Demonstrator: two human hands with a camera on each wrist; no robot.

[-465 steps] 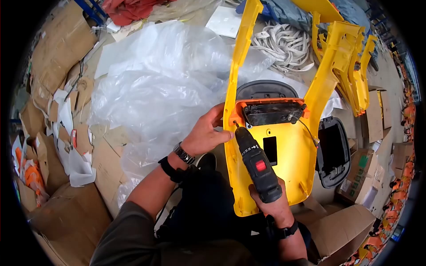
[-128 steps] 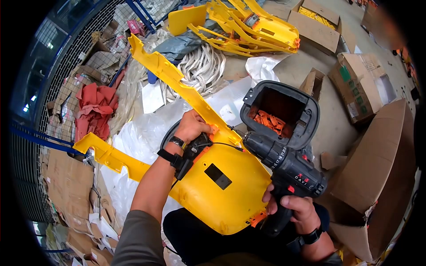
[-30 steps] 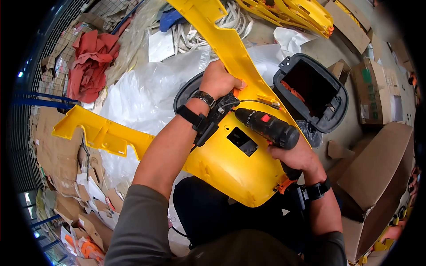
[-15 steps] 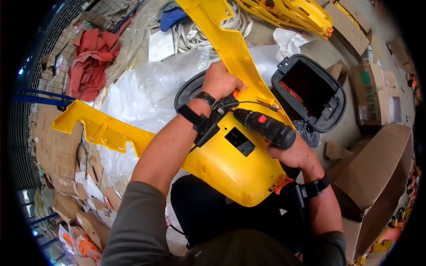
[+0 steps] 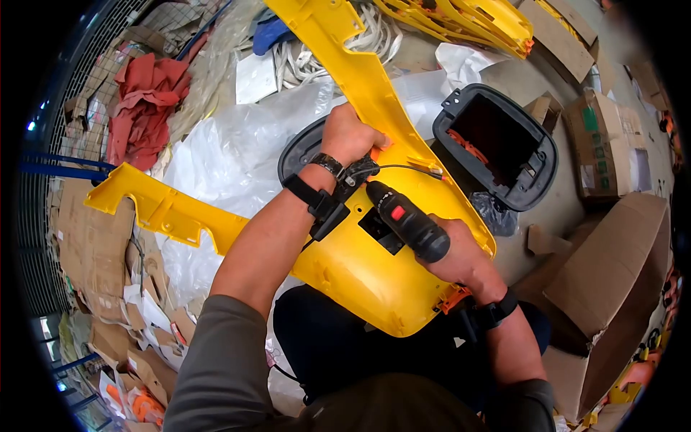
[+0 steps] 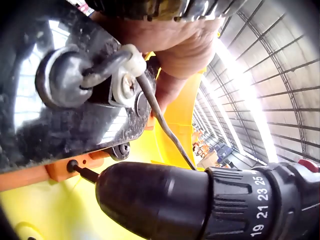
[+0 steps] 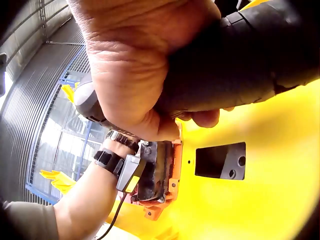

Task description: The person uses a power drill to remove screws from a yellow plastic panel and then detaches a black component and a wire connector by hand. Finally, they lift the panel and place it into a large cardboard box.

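Observation:
My right hand [image 5: 461,252] grips a black cordless drill [image 5: 407,222] by its handle, fingers wrapped round it in the right wrist view. The drill's bit reaches a dark screw head [image 6: 73,165] in an orange bracket [image 6: 61,171], below a glossy black part [image 6: 30,100] with a grey cable [image 6: 165,130]. My left hand [image 5: 351,137] holds the large yellow plastic panel [image 5: 360,273] where the orange bracket meets its long arm; the thumb lies on top and the other fingers are mostly hidden. The panel rests across my lap, with a rectangular cut-out [image 7: 220,161] in its middle.
A black bin-like housing [image 5: 531,189] with orange parts inside stands to the right, beside an open cardboard box [image 5: 604,273]. Clear plastic sheeting [image 5: 230,137] covers the floor ahead. More yellow panels [image 5: 461,21] lie at the back. Cardboard scraps [image 5: 93,245] are at left.
Over the last second the drill has swung left and down, standing more steeply over the cut-out. Earlier it was at the panel's far right side. The left hand keeps its hold.

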